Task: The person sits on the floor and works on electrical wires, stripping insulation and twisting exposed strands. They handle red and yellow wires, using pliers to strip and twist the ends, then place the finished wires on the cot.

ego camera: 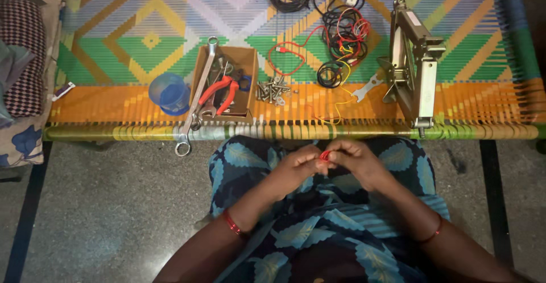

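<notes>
Beyond the grip, a woven cot (142, 112) carries a cardboard box (245, 61) with red-handled pliers (223, 92), a long spanner (196, 98) leaning over its edge, a blue cup (169, 94), a heap of bolts (274, 90), tangled wires (340, 38) and a metal jack (415, 70). Nothing stands between these and the hands. The left hand (293, 169) and right hand (355, 161) meet over the lap, fingertips pinched together on a small red piece (325, 155), which sits right inside the grip, between both hands.
</notes>
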